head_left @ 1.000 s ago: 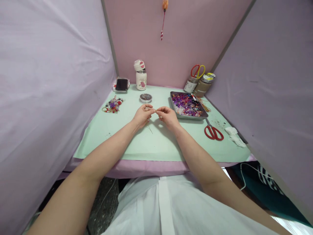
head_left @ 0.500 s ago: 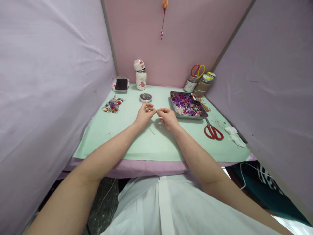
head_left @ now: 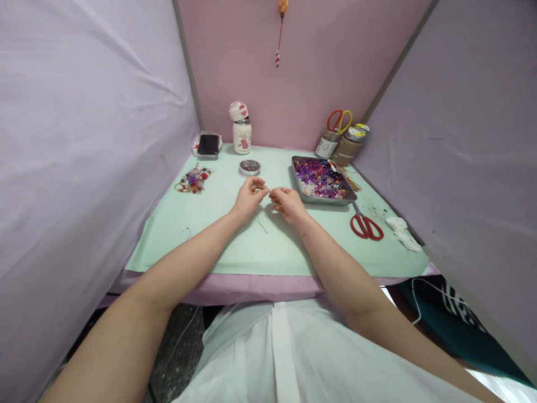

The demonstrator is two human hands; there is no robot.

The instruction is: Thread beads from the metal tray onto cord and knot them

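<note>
Over the middle of the pale green table mat (head_left: 235, 252), my left hand (head_left: 250, 197) pinches a thin cord (head_left: 262, 225), whose loose ends hang down beneath it. Fingertip to fingertip with it, my right hand (head_left: 288, 202) is closed in a pinch too. Whatever sits between its thumb and finger is too small to name. Just right of my right hand stands a metal tray (head_left: 323, 201) full of purple, clear and dark beads (head_left: 316, 176). Beyond my left hand lies a small round tin (head_left: 250, 167) with dark contents.
Red-handled scissors (head_left: 366, 226) and a crumpled white tissue (head_left: 403, 234) lie at the right. Strung beads (head_left: 194, 179) and a dark phone-like slab (head_left: 208, 144) are at the left. A white bottle (head_left: 242, 137) and two jars (head_left: 327, 145) stand at the back. Cloth walls enclose three sides.
Both hands stay nearly in place, fingertips still together. The right fingers shift slightly, and the hanging cord ends swing a little to the right.
</note>
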